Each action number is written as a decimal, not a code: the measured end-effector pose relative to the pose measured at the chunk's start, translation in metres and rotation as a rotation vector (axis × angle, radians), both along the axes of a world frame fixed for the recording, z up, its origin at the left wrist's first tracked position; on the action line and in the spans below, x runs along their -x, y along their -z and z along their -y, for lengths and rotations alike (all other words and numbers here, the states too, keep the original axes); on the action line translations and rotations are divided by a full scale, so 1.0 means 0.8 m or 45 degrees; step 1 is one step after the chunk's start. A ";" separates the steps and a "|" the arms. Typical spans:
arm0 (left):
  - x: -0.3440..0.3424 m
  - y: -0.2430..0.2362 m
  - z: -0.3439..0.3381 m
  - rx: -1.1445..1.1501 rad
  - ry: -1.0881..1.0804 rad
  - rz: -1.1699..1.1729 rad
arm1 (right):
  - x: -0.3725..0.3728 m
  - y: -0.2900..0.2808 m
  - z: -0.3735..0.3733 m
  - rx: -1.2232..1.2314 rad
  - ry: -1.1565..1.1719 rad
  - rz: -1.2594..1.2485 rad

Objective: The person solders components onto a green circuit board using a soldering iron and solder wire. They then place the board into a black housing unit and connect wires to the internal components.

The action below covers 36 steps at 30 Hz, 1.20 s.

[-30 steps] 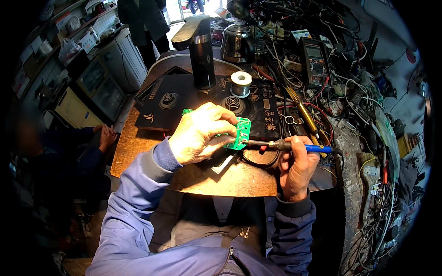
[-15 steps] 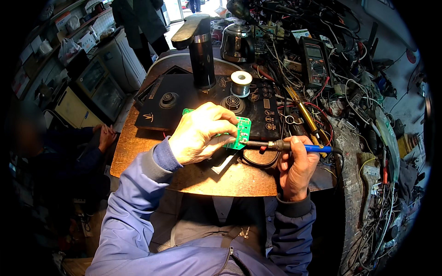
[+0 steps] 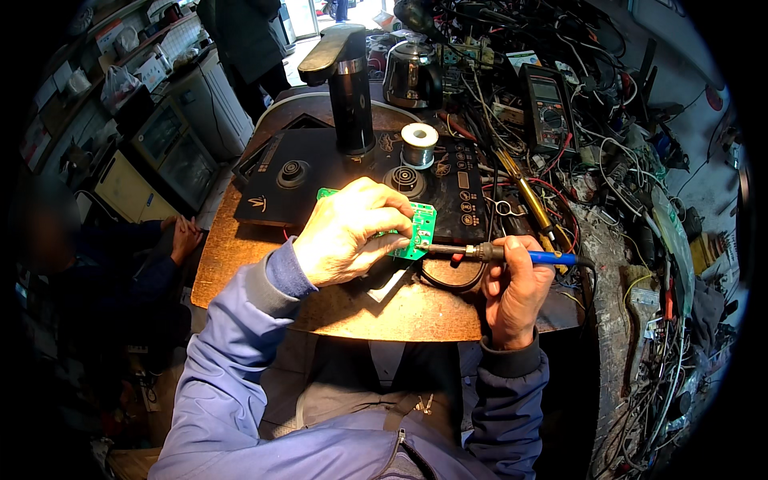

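Over the table [image 3: 400,322]: one right hand [image 3: 518,288] closed round one soldering iron [image 3: 552,258], tip at one green circuit board [image 3: 426,222]; one left hand [image 3: 350,230], thumb and fingers pinching the board. Beyond: one black panel [image 3: 268,192], two ringed discs [image 3: 293,174], one wire spool [image 3: 418,149].

Small electronics repair workshop, cluttered. Worn wooden bench [image 3: 240,272] with soldering iron [image 3: 552,258], its tip at a green board [image 3: 426,224]; solder spool [image 3: 418,156] on a black appliance panel [image 3: 276,188]; multimeter [image 3: 548,108] on the right amid a heap of tangled wires [image 3: 612,164] and loose parts. Kettle [image 3: 410,80] at the bench's far side. Left: packed shelves [image 3: 140,50], white appliance [image 3: 216,100] against the wall. Bright doorway [image 3: 306,20] at back, one person standing [image 3: 244,40] near it, another seated at left, hands [image 3: 188,238] clasped; could be a shop too, can't tell.
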<state>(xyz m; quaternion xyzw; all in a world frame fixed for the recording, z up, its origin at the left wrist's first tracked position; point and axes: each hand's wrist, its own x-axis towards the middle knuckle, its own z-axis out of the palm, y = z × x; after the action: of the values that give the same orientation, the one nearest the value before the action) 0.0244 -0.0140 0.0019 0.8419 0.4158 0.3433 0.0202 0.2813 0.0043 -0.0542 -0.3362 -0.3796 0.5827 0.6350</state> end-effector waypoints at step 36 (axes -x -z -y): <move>0.001 0.002 -0.002 -0.033 0.006 -0.008 | -0.002 0.000 -0.001 -0.002 -0.026 0.005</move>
<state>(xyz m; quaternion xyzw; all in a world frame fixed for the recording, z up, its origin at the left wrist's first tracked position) 0.0240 -0.0128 0.0007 0.8441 0.4095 0.3460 0.0089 0.2825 0.0047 -0.0539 -0.3330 -0.3847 0.5884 0.6284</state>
